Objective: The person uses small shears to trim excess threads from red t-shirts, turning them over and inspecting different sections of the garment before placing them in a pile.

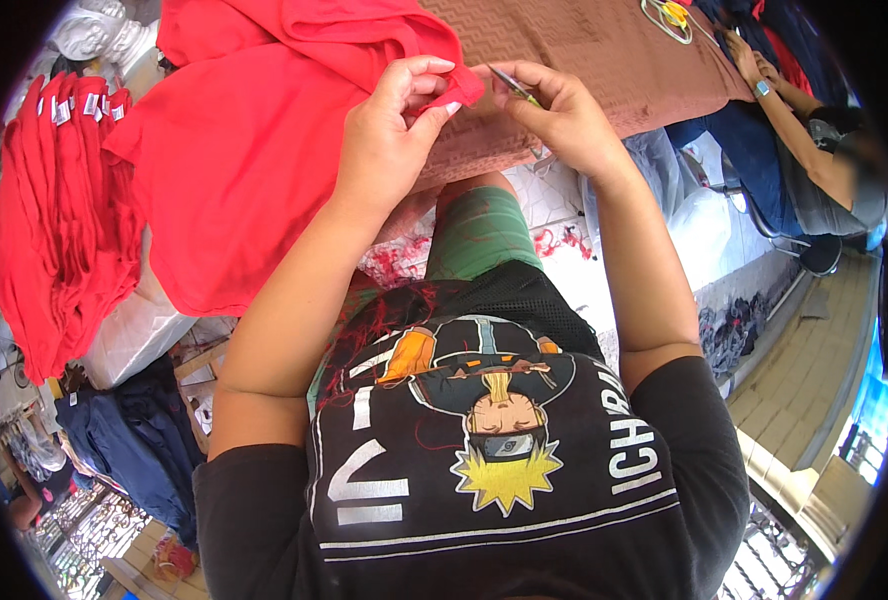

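Note:
Over the near edge of the brown-covered table (554, 45) drapes a red garment (229, 140), its lower part hanging toward my left. My left hand (394, 120) pinches a narrow corner or strip of it between thumb and fingers. Close by on the right, my right hand (569, 110) is closed around small thread snips (514, 87) with a dark pointed blade and a yellowish part. The blade points toward the pinched red cloth; whether it touches cannot be told. Part of the snips is hidden inside my fingers.
At the left hangs a stack of red garments (59, 230) with white labels. Dark blue clothing (139, 440) lies below it. A yellow-handled tool (676, 14) rests near a pale cord on the table. Another person (814, 150) works at the right. Red thread scraps (569, 243) litter the floor.

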{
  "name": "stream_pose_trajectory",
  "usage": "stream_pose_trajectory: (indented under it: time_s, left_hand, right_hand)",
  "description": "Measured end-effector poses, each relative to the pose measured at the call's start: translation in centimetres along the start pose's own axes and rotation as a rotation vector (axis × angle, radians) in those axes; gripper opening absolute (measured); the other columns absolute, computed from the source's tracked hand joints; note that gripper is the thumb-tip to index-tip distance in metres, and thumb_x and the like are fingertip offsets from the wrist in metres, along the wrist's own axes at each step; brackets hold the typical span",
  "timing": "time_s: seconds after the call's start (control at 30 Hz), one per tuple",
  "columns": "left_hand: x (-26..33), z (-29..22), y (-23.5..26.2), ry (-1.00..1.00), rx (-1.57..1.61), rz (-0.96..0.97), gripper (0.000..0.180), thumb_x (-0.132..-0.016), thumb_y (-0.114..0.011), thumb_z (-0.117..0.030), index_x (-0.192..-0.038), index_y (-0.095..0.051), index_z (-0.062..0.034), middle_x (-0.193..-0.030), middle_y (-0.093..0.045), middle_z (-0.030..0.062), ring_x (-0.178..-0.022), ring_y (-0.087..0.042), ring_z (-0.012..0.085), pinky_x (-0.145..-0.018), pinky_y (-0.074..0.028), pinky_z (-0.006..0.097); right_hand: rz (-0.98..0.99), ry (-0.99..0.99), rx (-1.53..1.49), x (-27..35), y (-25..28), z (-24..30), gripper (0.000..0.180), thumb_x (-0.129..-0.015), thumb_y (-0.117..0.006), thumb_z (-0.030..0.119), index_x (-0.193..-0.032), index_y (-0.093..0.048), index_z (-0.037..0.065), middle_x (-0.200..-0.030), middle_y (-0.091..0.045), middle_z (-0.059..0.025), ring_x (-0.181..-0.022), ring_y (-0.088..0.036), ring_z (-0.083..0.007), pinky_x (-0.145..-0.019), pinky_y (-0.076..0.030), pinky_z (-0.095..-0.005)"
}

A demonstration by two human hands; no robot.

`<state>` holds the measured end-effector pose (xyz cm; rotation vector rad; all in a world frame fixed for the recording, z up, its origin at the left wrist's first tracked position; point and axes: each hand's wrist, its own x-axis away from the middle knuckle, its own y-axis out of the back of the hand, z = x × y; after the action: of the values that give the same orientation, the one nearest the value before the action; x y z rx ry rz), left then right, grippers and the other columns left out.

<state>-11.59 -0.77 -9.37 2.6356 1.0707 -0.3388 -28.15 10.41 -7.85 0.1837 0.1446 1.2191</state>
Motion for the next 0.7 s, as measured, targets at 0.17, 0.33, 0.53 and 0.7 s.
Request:
stream_pose_trajectory:
  time_s: [0.17, 0.33, 0.53, 0.7]
  left_hand:
    - [0.5, -1.7, 0.6, -0.074, -0.237, -0.079, 0.036, -0.079, -0.072, -0.004, -0.113, -0.062, -0.0074, -0.101, -0.064, 0.0068, -0.084, -0.062, 0.0133, -0.075, -0.052, 0.026]
    - [0.3, -2.5, 0.7, -0.449, -0.591, -0.163, 0.027, -0.073, -0.076, -0.006, -0.099, -0.070, -0.0059, -0.099, -0.065, 0.0073, -0.079, -0.063, 0.0151, -0.072, -0.052, 0.025]
    - [0.3, -3.4, 0.4, -0.204, -0.334, -0.129, 0.023, -0.074, -0.076, -0.005, -0.097, -0.071, -0.0053, -0.091, -0.068, 0.0066, -0.082, -0.064, 0.0168, -0.074, -0.052, 0.026]
    - [0.0, -3.1, 0.5, -0.412, -0.467, -0.172, 0.018, -0.077, -0.074, -0.007, -0.095, -0.070, -0.0050, -0.091, -0.069, 0.0067, -0.080, -0.065, 0.0165, -0.072, -0.052, 0.026]
  right_hand:
    - [-0.030, 0.007, 0.115, -0.6, -0.9, 0.2, 0.020, -0.087, -0.068, 0.022, -0.097, -0.069, 0.004, -0.074, -0.057, 0.0083, -0.063, -0.045, 0.0001, -0.055, -0.037, -0.0182]
    - [-0.056, -0.001, 0.071, -0.5, -1.7, 1.1, 0.020, -0.087, -0.068, 0.023, -0.096, -0.069, 0.005, -0.072, -0.057, 0.0087, -0.063, -0.044, -0.0001, -0.056, -0.036, -0.0183]
    - [-0.101, 0.199, 0.145, 0.0, -1.9, 1.0, 0.021, -0.088, -0.066, 0.018, -0.101, -0.068, 0.002, -0.080, -0.061, 0.0047, -0.066, -0.048, -0.0013, -0.059, -0.039, -0.0190]
    - [-0.042, 0.135, 0.106, 0.7, -2.0, 1.9, 0.020, -0.089, -0.065, 0.014, -0.103, -0.067, 0.001, -0.087, -0.063, 0.0020, -0.080, -0.053, -0.0048, -0.074, -0.042, -0.0219]
